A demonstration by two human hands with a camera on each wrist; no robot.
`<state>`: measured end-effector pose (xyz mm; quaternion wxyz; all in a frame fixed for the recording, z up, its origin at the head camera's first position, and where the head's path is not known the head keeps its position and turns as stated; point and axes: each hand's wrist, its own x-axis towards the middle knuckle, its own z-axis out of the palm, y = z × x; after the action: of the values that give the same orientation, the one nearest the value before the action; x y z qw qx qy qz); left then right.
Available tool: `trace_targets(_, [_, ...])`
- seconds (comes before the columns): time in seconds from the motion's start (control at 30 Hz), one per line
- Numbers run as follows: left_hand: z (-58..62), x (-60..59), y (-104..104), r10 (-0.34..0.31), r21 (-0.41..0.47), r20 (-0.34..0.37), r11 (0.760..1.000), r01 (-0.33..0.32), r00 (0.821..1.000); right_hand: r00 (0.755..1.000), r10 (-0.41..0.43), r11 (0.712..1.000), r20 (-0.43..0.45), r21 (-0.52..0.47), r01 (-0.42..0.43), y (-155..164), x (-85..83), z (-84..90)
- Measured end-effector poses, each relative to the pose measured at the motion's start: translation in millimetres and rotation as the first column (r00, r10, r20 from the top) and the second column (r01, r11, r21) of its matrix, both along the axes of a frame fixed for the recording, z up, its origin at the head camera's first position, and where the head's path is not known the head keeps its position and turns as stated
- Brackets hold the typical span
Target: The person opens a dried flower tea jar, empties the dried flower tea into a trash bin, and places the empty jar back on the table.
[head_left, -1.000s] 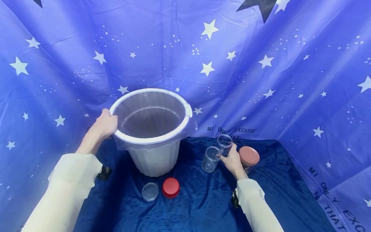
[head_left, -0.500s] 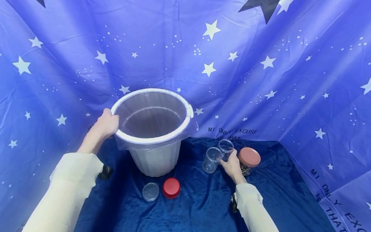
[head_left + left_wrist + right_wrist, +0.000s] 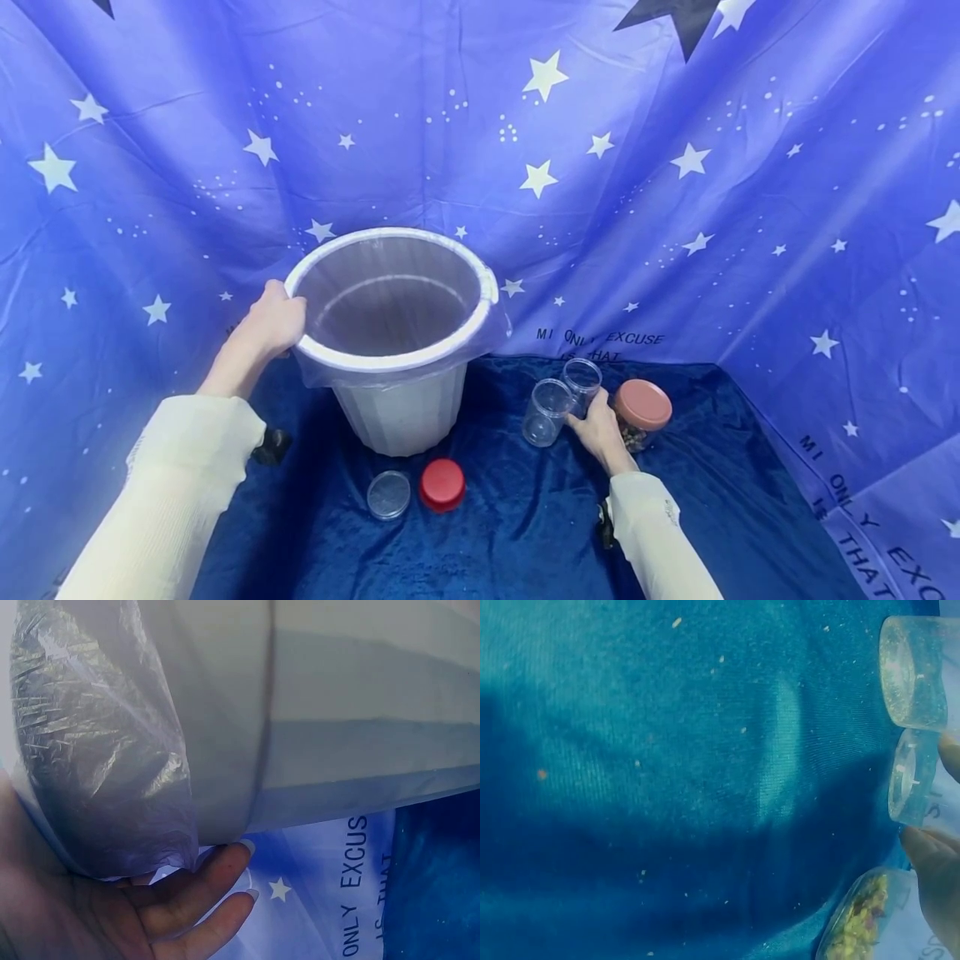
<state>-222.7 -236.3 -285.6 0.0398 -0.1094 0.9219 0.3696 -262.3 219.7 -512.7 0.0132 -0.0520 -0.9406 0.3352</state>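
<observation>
While my left hand (image 3: 272, 325) grips the rim of the bin (image 3: 397, 412) at its 9 o'clock edge, fingers curled under the lip and the plastic liner (image 3: 105, 765), the bin stands upright at the left of the cloth (image 3: 525, 533). Near its base, at 6 o'clock, lie a clear lid (image 3: 388, 495) and a red lid (image 3: 442, 484), side by side. Rightward, my right hand (image 3: 600, 429) closes round the rear jar (image 3: 582, 380), which sits at its 12 o'clock; the front jar (image 3: 546, 412) stands just beside it at 10 o'clock. Both jars are open, with their long axes near vertical. A capped jar (image 3: 640, 414) with contents stands at the hand's 2 o'clock. My right hand is far the nearer to the jars.
</observation>
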Motion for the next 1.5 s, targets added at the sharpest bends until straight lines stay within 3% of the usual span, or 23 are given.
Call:
trace_targets(0.17, [1.8, -1.9, -2, 0.029, 0.005, -0.027, 1.000, -0.029, 0.999, 0.999, 0.032, 0.999, 0.009, 0.024, -0.032, -2, -3.3, 8.4])
trace_targets(0.5, [4.0, -1.5, -3, 0.002, 0.000, -0.023, 1.000, -0.002, 1.000, 0.999, 0.024, 0.999, 0.046, 0.041, -0.026, -4, -3.6, 19.2])
trace_targets(1.0, [1.9, -2.0, -1, -0.009, -0.015, -0.017, 1.000, 0.009, 1.000, 0.999, 0.000, 1.000, 0.049, -0.025, 0.001, -1, 2.2, 35.3])
trace_targets(1.5, [-0.6, -2.3, 0, -0.010, 0.026, -0.003, 1.000, 0.010, 1.000, 0.992, 0.057, 0.998, 0.111, -0.041, -0.052, 4, 3.1, 62.1])
